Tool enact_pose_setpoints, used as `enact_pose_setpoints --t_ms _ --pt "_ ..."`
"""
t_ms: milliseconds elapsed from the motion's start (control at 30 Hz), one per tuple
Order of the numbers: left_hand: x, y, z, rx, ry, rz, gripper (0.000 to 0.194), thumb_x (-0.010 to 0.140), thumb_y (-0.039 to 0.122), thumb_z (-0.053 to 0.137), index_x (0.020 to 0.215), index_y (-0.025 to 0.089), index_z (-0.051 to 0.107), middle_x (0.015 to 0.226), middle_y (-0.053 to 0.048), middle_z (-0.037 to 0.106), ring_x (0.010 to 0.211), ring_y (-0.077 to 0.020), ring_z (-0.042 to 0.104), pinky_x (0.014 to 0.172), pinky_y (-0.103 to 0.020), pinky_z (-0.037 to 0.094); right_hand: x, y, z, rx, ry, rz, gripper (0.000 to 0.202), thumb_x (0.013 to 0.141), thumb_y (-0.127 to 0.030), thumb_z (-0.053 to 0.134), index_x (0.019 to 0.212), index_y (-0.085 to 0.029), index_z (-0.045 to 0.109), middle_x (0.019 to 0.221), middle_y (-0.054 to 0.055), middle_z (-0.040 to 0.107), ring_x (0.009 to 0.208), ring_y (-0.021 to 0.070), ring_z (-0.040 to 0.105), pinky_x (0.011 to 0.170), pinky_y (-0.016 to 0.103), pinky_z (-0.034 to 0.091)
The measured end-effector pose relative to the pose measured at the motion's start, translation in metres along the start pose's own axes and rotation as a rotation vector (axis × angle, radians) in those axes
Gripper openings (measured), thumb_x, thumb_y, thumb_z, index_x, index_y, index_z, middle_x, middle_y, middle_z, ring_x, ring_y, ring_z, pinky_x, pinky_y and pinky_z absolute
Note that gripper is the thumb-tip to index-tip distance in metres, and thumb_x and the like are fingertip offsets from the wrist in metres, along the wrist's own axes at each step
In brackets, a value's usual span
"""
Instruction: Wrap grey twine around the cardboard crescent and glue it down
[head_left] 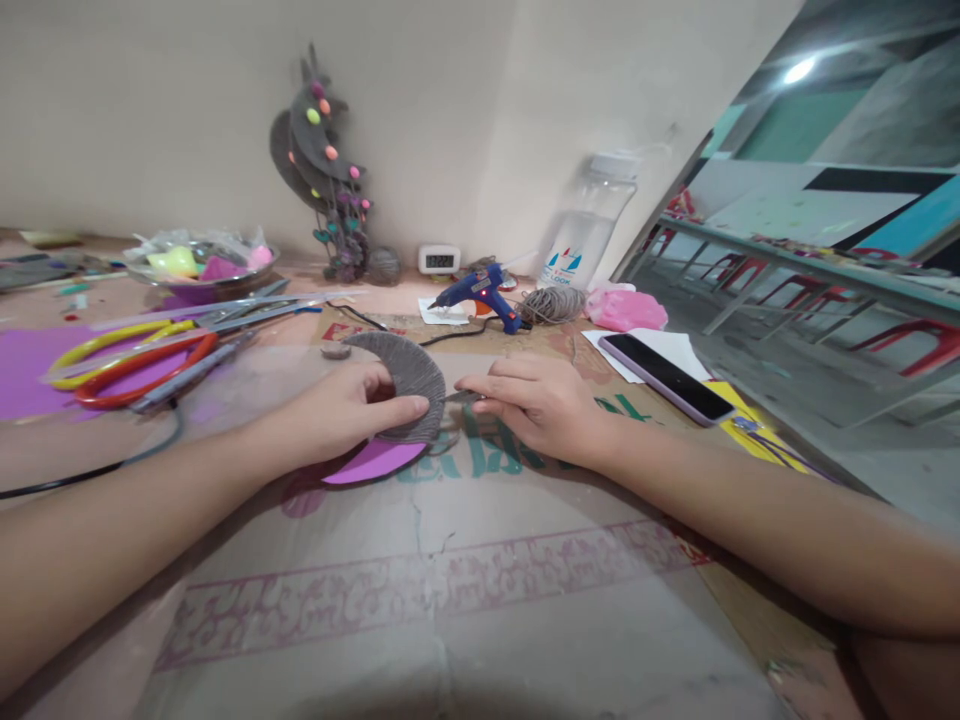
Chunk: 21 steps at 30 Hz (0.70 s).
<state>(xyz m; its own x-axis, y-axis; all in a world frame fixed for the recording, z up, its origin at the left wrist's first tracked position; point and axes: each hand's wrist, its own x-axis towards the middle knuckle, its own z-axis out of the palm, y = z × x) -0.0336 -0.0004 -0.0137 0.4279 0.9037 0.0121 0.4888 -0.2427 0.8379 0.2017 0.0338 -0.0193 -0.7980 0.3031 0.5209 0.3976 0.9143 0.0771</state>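
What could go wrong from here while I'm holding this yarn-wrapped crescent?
The grey yarn might loosen near the bare purple end of the crescent if the left grip eases. The blue glue gun lies beyond the crescent; if it's hot, which I can't tell, reaching past it could burn you. The phone lies near the table's right edge, so your right forearm could perhaps nudge it.

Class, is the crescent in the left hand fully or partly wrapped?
Partly: grey yarn covers the upper stretch of the crescent, while its lower end shows bare purple.
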Motion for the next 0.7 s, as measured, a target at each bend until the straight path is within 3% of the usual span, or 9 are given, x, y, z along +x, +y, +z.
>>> enact_pose_setpoints --t_ms 267,700 --pt "0.0016 -0.0007 0.0012 -0.028 -0.018 0.018 0.024 0.081 0.038 0.052 0.082 0.019 0.066 0.086 0.000 0.070 0.077 -0.0159 0.062 0.069 -0.023 0.047 -0.0019 0.0001 -0.0014 0.001 0.036 0.021 0.031 0.088 -0.031 0.049 0.112 -0.015 0.060 0.081 0.005 0.061 0.072 0.0139 0.052 0.066 0.027 0.039" --pt "0.0001 0.0017 0.0007 0.108 0.067 0.005 0.029 0.078 0.041 0.055 0.063 0.018 0.060 0.062 0.003 0.060 0.056 -0.0111 0.053 0.052 -0.020 0.039 -0.0007 -0.0014 0.0004 -0.054 0.018 0.001 0.029 0.091 -0.030 0.044 0.107 -0.016 0.062 0.077 0.004 0.061 0.068 0.0133 0.050 0.063 0.027 0.037"
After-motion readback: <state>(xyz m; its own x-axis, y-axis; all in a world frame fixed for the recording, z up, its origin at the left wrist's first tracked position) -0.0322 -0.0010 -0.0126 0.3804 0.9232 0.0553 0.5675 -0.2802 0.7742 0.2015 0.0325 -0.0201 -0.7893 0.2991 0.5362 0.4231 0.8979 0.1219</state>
